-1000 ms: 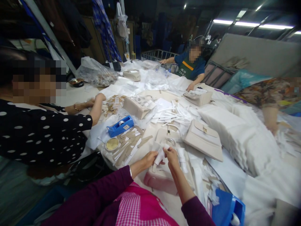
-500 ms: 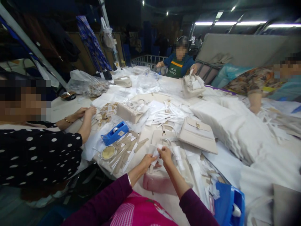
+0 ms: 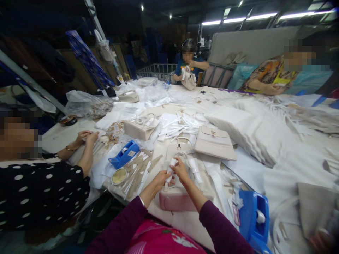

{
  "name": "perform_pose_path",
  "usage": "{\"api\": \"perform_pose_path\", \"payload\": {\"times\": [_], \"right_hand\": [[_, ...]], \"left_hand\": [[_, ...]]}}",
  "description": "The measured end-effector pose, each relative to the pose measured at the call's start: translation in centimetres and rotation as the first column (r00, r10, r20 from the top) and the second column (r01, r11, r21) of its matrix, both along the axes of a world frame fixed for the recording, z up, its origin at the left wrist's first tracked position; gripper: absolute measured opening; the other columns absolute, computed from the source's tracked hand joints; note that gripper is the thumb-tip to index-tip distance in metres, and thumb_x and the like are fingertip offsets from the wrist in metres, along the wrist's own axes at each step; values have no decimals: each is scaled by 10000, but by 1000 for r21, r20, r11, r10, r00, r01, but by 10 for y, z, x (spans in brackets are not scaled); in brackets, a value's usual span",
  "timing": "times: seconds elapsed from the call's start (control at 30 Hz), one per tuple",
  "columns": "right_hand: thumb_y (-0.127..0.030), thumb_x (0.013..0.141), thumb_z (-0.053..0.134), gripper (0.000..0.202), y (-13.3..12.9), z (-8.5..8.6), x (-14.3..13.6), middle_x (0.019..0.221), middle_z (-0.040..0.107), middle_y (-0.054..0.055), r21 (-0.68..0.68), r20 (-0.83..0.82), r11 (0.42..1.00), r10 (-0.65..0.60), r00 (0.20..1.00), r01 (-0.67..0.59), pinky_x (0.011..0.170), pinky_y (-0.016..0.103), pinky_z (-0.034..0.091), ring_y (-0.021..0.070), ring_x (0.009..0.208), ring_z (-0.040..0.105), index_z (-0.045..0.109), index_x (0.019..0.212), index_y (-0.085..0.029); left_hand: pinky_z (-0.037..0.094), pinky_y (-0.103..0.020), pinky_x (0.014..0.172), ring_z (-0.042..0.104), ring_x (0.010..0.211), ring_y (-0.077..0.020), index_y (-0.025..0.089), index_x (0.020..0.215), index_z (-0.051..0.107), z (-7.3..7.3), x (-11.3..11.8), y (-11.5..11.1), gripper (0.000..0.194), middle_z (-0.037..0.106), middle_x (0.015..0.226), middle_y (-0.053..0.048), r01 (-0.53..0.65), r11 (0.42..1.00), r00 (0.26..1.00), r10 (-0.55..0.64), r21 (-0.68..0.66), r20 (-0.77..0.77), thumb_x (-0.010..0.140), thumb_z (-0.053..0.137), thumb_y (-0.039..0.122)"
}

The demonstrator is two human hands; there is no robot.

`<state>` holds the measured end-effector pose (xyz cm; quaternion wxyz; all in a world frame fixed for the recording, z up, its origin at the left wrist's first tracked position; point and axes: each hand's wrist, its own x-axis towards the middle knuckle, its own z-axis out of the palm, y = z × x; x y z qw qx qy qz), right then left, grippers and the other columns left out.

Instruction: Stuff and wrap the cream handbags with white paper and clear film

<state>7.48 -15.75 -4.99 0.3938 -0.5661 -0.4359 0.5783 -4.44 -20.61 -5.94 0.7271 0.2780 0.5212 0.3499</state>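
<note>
Both my hands meet over a pale handbag lying on the table in front of me. Between them is a roll of white wrapping around part of the bag's strap. The fingers of my left hand close on its lower part. My right hand pinches it near the top. A second white-wrapped strap section stands just right of my right hand. The strap under the wrapping is hidden.
Blue tape dispensers lie at left and lower right. A flap bag rests beyond my right hand. Cardboard strips and a round tin are at left. People sit left, across and right.
The white wrapping now looks like a tighter, smoother roll in my hands. The view has shifted right. Across the table, a person has drawn a bag close; the person at right has pulled an arm back.
</note>
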Motion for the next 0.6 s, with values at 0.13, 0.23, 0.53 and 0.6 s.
{"api": "perform_pose_path", "payload": {"times": [0.13,0.23,0.53,0.6], "right_hand": [[-231,570,587,411,-2,0,-2,597,483,-84,-29,-62,999,-46,997,44,418,219,356,113,451,467,547,979,-207],[-199,568,590,370,-3,0,-3,582,494,-79,-2,-34,998,-64,997,64,422,214,352,112,456,467,555,936,-214],[-172,633,581,380,-4,1,-1,721,561,-32,103,258,991,-109,960,85,574,262,442,158,643,554,555,1009,-222],[-165,667,563,449,-18,5,5,925,573,33,221,379,973,-143,914,60,696,308,465,190,820,569,525,1111,-211]], "left_hand": [[265,-212,401,483,452,-76,93,950,588,6,3,-6,480,626,765,-68,-17,995,999,20,99,-28,708,640,504],[234,-221,396,433,427,-63,96,909,588,8,5,-8,502,607,732,-49,-47,992,998,52,119,-38,694,633,547],[266,-252,449,381,422,-89,123,712,606,11,8,1,462,534,545,-1,45,988,986,-21,145,-163,693,593,585],[277,-258,456,379,423,-104,140,648,587,13,9,2,444,478,469,17,62,988,984,-38,139,-173,696,589,582]]}}
